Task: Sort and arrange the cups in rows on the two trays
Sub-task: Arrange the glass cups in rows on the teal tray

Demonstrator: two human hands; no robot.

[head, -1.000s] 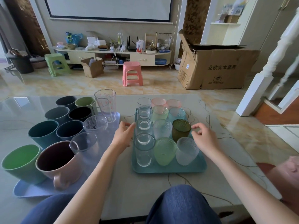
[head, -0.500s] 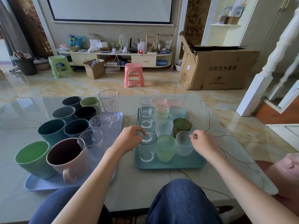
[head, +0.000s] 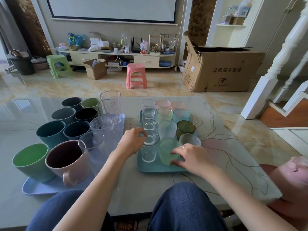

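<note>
Cups nearest: light green textured glass (head: 167, 151) and clear tumbler (head: 148, 148), front row of teal tray (head: 150, 169).
Right hand (head: 191, 155): fingers wrapped round green glass wall.
Left hand (head: 133, 139): pinching tumbler rim.
Handling: likely rigid, slick, breakable; best held low on the walls.
Farther: mugs on lilac tray (head: 41, 187).

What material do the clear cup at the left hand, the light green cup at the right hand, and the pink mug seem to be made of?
Clear cup: probably glass, smooth and glossy; the thick base shows through the wall.
Light green cup: frosted translucent glass or plastic, I cannot tell which; its surface looks bumpy.
Pink mug: opaque and matte, dark inside, maybe plastic or ceramic.
</note>
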